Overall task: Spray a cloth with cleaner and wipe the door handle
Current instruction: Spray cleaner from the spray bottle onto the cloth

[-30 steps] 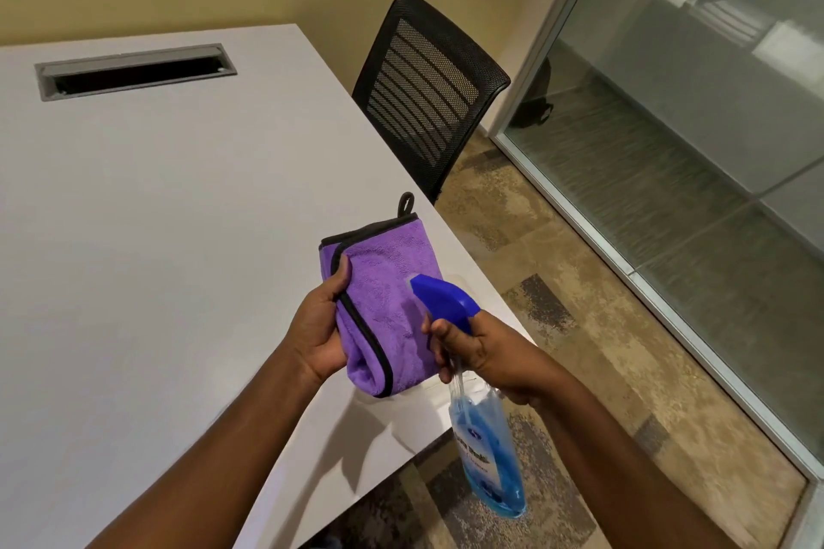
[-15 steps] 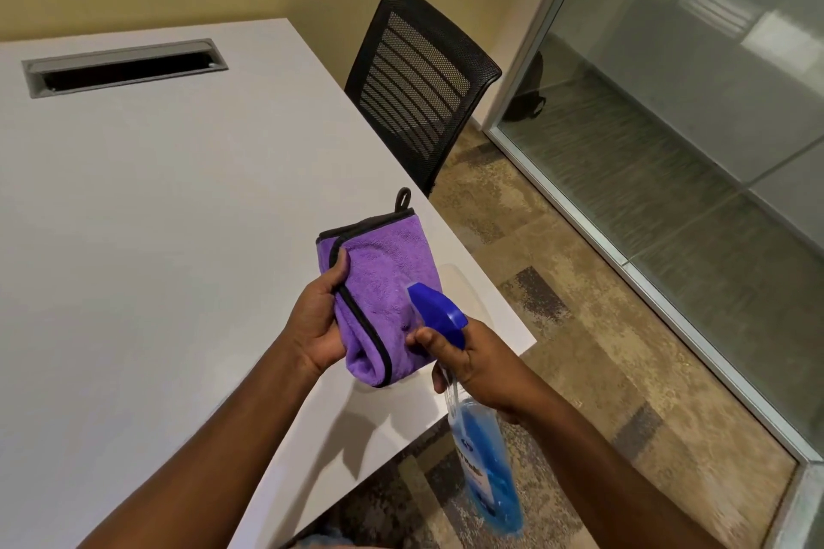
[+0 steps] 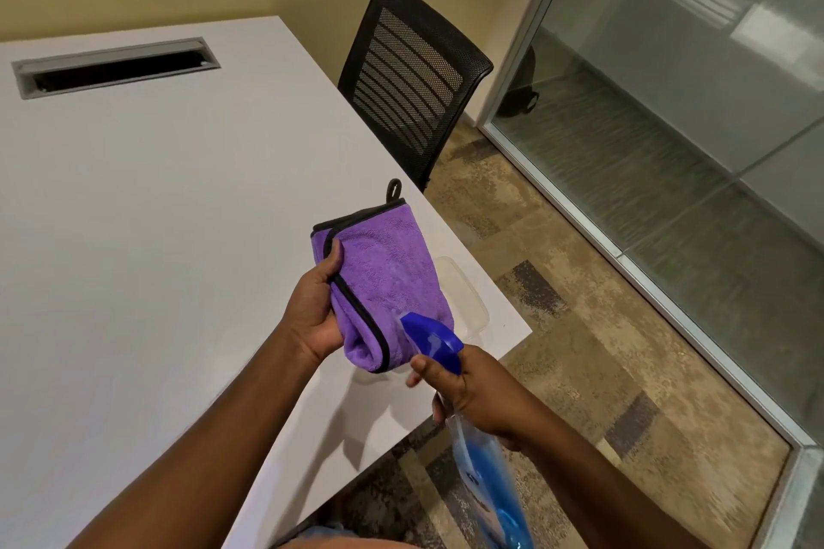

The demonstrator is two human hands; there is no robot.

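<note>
White laminate covers the table (image 3: 156, 236), which fills the left of the view and has a grey cable slot (image 3: 116, 67) set into its far part. Beyond the far right edge stands a black mesh chair (image 3: 412, 76), and a glass partition (image 3: 691, 125) runs along the right above patterned carpet (image 3: 579, 303). Over the table's near corner the left hand (image 3: 314, 310) has its grip closed on a folded purple cloth (image 3: 388, 276) with black trim, thumb on top, hanging loop pointing away. The right hand (image 3: 475, 388) has its grip wrapped round the neck of a spray bottle (image 3: 486, 477) of blue liquid, its blue nozzle (image 3: 430, 339) just beside the cloth's lower edge.
</note>
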